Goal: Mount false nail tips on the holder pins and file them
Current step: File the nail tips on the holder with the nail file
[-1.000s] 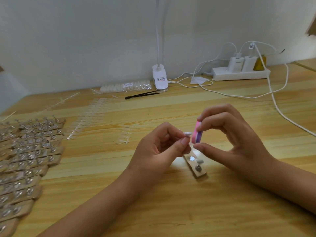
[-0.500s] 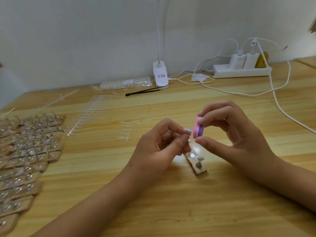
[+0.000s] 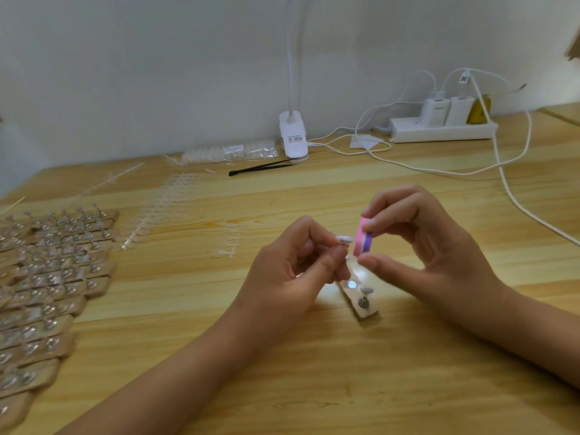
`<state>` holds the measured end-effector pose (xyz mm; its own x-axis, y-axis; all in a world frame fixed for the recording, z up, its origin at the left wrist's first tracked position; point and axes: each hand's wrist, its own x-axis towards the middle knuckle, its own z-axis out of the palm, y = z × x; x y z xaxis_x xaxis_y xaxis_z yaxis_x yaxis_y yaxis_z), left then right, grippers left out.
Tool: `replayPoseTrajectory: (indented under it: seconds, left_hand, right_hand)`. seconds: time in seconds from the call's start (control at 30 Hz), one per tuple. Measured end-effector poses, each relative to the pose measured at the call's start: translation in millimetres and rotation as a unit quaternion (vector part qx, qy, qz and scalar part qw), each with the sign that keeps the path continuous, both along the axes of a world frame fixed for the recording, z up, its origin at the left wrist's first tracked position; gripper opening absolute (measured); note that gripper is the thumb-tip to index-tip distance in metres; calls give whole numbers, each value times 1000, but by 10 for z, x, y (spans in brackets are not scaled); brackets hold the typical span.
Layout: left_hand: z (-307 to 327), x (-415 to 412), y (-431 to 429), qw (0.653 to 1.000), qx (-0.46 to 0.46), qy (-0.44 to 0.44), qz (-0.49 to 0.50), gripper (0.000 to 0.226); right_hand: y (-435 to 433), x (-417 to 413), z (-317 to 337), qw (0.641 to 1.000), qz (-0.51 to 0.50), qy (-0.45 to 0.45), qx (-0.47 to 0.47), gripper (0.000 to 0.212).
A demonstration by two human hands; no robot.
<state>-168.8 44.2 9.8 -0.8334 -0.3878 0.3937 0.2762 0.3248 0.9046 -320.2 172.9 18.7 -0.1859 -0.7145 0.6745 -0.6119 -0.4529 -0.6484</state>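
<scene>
Hardly shifted since a second ago: pinching clear nail tip (image 3: 344, 239) in left hand (image 3: 292, 271) fingers, gripping pink-purple file block (image 3: 362, 240) in right hand (image 3: 433, 246) fingers just beside it, above holder strip (image 3: 357, 298) on pale wood bench (image 3: 314, 387) (white wall (image 3: 157, 73) behind).

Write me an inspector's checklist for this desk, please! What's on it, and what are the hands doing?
Surface: wooden table, bright spot of light below the hands.
Job's things: nail tip close beside a pink-and-purple file block; one holder strip lies below them; many holder strips laid out at far left.
Clutter: clear tip strips, bag of tips, black tweezers.
Hands: left hand pinches the nail tip; right hand pinches the file block.
Cables: white cables loop from the power strip across the table.
Surroundings: clip lamp, plain white wall.
</scene>
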Motion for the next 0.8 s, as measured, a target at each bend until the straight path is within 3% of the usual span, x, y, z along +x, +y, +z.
replayPoseTrajectory:
  seconds: [0.37, 0.47, 0.63, 0.7, 0.8]
  left_hand:
    - [7, 9, -5, 1000, -4, 5, 5, 6]
    - [17, 5, -5, 1000, 0, 13, 12, 6]
    - [28, 0, -14, 1000, 0, 12, 28, 3]
    - [31, 12, -25, 999, -1, 5, 34, 6]
    - [30, 22, -25, 999, -2, -11, 37, 9]
  right_hand:
    - [-19, -18, 1, 999, -2, 27, 19, 25]
    - [-45, -201, 2, 990, -78, 29, 118, 21]
    - [-17, -421, -46, 926, -151, 162, 304, 17]
    - [-1, -366, -25, 932, -150, 155, 290, 20]
    - [15, -206, 61, 977, -118, 120, 131, 28]
